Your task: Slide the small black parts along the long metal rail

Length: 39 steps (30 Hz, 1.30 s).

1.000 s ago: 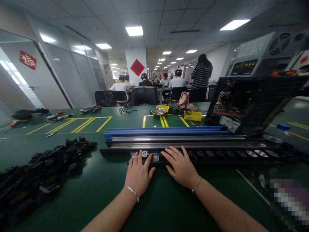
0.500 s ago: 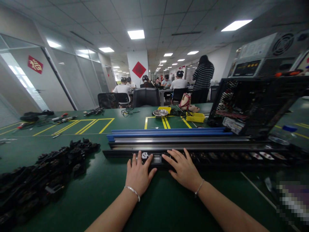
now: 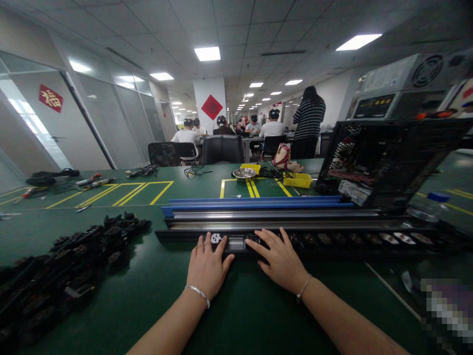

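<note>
A long black channel [image 3: 369, 254] lies across the bench in front of me, with a row of small socket-like modules [image 3: 354, 238] set along its right part. My left hand [image 3: 207, 264] rests at the channel's left part, fingers spread around a small black-and-white module [image 3: 216, 238]. My right hand [image 3: 279, 259] is spread over the row's left end, its fingertips on the channel and partly covering the modules there. A short bare stretch of channel shows between the two hands. Neither hand is closed around anything.
Behind the channel lie metal rails and a blue rail [image 3: 258, 201]. Black parts form a pile [image 3: 77, 266] at left. An open computer case [image 3: 391, 158] stands at right. Farther back are a metal bowl [image 3: 244, 173] and a yellow tray [image 3: 297, 181]. Several people are beyond the bench.
My left hand has shifted slightly left, and the black-and-white module has moved left with it. The bare stretch between my hands is a little wider. My right hand has hardly moved.
</note>
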Each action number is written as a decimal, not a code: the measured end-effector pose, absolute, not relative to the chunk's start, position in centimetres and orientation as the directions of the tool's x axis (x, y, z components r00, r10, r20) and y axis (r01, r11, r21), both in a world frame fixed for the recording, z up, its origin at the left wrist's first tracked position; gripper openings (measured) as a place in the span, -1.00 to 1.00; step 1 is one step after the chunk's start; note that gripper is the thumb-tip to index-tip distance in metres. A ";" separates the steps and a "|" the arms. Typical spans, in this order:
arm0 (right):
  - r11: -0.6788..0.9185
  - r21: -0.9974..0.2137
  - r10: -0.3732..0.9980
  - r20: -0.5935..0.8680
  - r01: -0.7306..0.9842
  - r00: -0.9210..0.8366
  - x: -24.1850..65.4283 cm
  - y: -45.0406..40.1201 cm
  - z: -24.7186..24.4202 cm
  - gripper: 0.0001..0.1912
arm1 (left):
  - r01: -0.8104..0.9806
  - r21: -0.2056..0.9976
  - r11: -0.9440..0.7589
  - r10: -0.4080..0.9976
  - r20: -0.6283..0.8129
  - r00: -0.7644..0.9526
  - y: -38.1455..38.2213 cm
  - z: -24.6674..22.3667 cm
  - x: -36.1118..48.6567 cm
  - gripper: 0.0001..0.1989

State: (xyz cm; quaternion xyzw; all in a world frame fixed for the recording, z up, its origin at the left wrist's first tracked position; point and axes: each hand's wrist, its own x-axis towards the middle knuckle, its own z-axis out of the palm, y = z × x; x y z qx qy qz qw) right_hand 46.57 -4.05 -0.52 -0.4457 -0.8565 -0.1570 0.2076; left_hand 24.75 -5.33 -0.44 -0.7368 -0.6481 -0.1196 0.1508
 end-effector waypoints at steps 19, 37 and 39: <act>0.555 0.064 0.709 0.484 0.829 -0.512 46.4 -4.1 -0.5 -0.42 | 0.996 -0.085 -0.041 0.961 0.269 0.063 -5.4 0.4 24.3 -0.41; 0.555 0.039 0.731 0.454 0.831 -0.509 46.5 -4.1 -0.6 -0.41 | 0.999 -0.029 0.034 0.993 0.111 -0.031 -5.2 0.8 24.1 -0.40; 0.553 0.035 0.733 0.453 0.832 -0.507 46.5 -4.1 -0.6 -0.41 | 1.000 -0.019 0.024 0.994 0.111 -0.022 -5.1 0.8 23.8 -0.40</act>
